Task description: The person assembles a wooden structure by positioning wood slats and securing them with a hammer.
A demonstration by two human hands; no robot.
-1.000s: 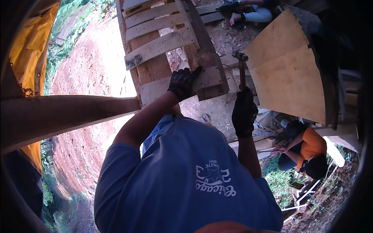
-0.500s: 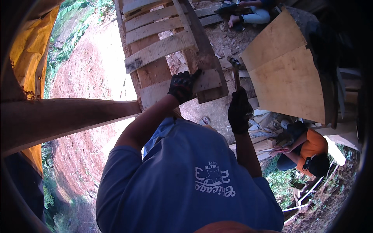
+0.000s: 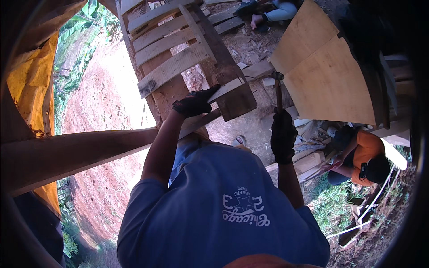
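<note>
My left hand [image 3: 195, 102], in a black glove with red marks, grips a short wooden slat [image 3: 227, 90] at the near end of the work. The slat is tilted, lying across a thick plank [image 3: 237, 106]. My right hand [image 3: 283, 138], also in a black glove, is closed round the handle of a hammer [image 3: 279, 94]. The hammer stands head up, to the right of the plank and apart from it. Beyond my left hand, several pale slats [image 3: 175, 68] lie across long boards, with a thin strip [image 3: 196, 33] on top of them.
A large plywood sheet [image 3: 324, 73] leans at the right. A person in an orange shirt [image 3: 370, 154] crouches at the lower right, near scrap wood [image 3: 313, 161]. Another person's leg [image 3: 279, 12] shows at the top. A wooden beam [image 3: 80, 149] crosses at the left.
The near slat has been tilted up off its flat position with my left hand on it. My right hand and hammer have shifted slightly right and down in the picture. The whole view has shifted a little.
</note>
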